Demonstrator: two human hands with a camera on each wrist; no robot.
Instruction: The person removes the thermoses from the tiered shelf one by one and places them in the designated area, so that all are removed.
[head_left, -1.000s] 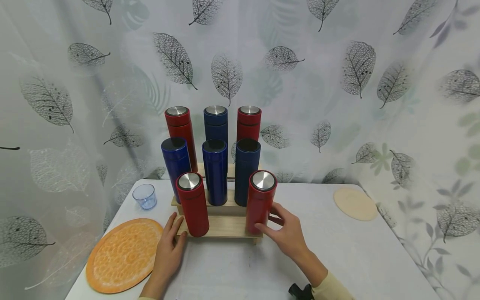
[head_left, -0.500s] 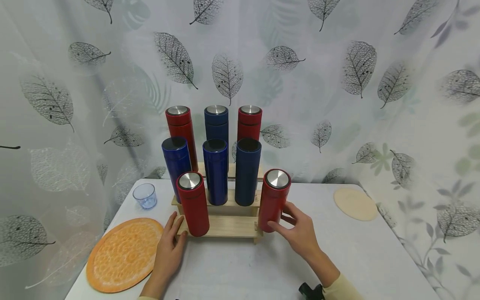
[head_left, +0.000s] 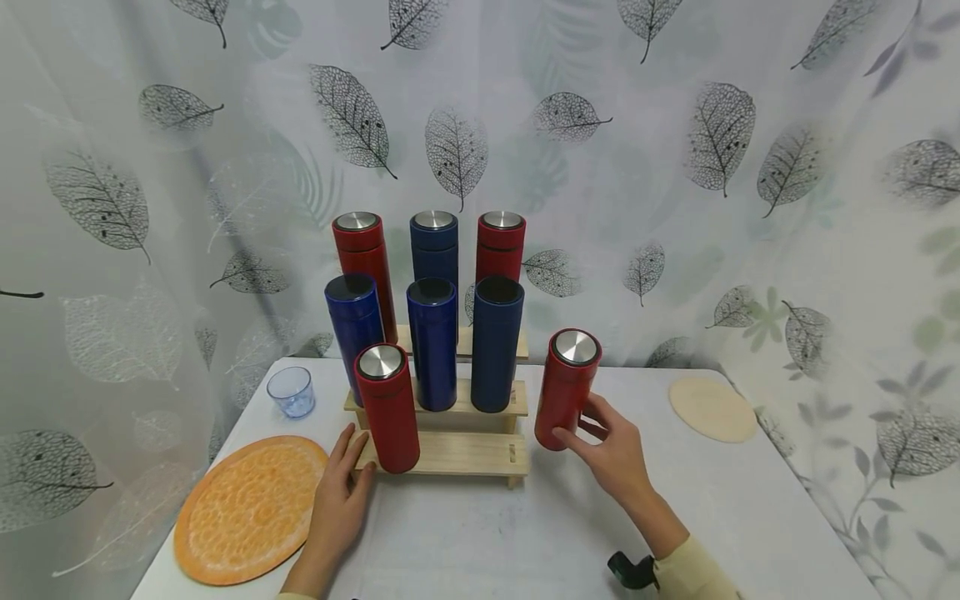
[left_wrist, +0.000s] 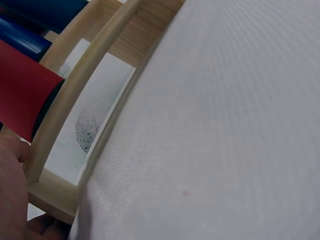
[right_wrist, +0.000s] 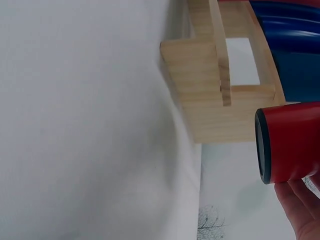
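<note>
Head view | right hand point(head_left: 617, 454) grip grasping red flask point(head_left: 566, 389) aloft | left hand point(head_left: 337, 500) released, flat

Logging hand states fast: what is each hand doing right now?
Left hand: open, fingers resting against the wooden rack by a red bottle.
Right hand: holding the lifted red bottle.

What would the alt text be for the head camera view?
A right hand holds a red flask beside a stepped wooden rack of red and blue flasks; the left hand rests at the rack's front left corner.
</note>
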